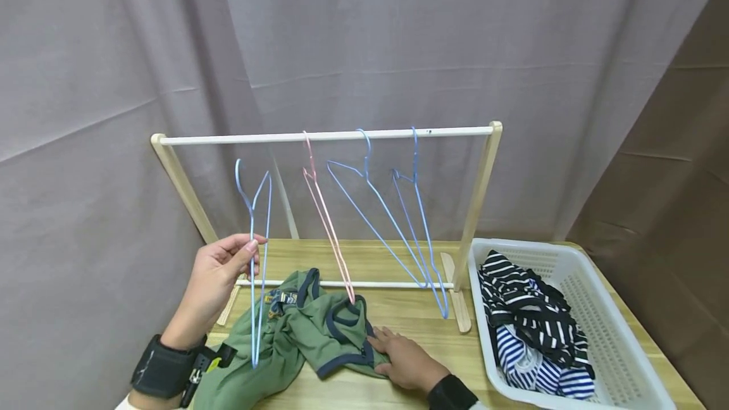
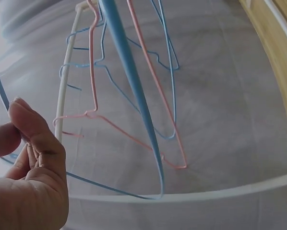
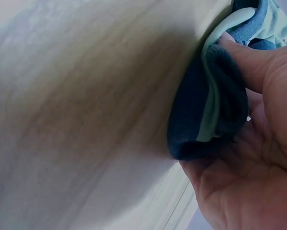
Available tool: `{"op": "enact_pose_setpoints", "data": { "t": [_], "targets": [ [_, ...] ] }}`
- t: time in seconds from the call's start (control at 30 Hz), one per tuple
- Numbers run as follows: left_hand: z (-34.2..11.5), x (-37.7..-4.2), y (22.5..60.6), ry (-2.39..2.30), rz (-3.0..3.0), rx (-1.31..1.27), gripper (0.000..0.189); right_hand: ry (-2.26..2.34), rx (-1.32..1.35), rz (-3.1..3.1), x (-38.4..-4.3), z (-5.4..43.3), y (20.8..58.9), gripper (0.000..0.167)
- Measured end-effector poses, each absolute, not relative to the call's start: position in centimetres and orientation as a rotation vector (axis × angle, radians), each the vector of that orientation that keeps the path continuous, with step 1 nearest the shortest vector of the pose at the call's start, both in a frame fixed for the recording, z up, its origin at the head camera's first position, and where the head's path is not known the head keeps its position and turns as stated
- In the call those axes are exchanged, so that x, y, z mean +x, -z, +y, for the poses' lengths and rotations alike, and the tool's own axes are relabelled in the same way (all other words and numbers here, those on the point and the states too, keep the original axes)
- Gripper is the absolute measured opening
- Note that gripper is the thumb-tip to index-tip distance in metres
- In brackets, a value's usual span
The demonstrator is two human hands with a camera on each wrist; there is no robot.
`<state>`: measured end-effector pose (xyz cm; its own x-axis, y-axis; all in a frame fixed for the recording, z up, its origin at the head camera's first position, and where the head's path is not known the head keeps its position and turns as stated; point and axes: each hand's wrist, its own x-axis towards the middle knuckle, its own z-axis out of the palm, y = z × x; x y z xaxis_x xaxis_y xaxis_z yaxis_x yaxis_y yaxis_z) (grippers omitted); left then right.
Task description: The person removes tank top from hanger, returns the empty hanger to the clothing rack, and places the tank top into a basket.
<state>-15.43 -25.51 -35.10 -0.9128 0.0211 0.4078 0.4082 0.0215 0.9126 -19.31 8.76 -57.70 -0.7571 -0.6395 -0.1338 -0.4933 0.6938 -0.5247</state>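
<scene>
My left hand point(image 1: 213, 277) pinches a light blue wire hanger point(image 1: 253, 315) by its side wire, holding it upright with the hook on top. In the left wrist view the thumb and fingers close on this wire, and a long stretch of the hanger point(image 2: 130, 76) crosses close to the camera. A green garment point(image 1: 273, 340) with navy trim lies crumpled on the table, partly behind the hanger. At its right edge is my right hand point(image 1: 412, 359). In the right wrist view the navy-trimmed edge point(image 3: 189, 112) sits between thumb and fingers; the fingertips are hidden.
Behind the garment stands a wooden rack with a white rail point(image 1: 245, 139). A pink hanger point(image 1: 327, 220) and two blue hangers point(image 1: 384, 198) hang from it. On the right, a white plastic basket point(image 1: 609, 315) holds striped clothes point(image 1: 529, 315). A grey curtain point(image 1: 398, 37) hangs behind.
</scene>
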Motion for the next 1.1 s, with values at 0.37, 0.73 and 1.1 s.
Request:
{"op": "enact_pose_setpoints", "data": {
  "t": [0.37, 0.73, 1.1],
  "targets": [
    [-26.7, -20.1, 31.7, 1.909, -2.032, -0.441, 0.018, 0.718, -0.862, 2.563, -19.7, 9.0, 57.6, 0.063],
    [-27.9, -22.4, 32.0, 1.973, -2.067, -0.315, 0.016, 0.75, -0.873, 2.545, -19.4, 8.8, 57.5, 0.062],
    [-28.3, -22.2, 33.0, 1.998, -2.106, -0.203, 0.015, 0.721, -0.858, 2.551, -19.7, 8.8, 57.4, 0.062]
  ]
}}
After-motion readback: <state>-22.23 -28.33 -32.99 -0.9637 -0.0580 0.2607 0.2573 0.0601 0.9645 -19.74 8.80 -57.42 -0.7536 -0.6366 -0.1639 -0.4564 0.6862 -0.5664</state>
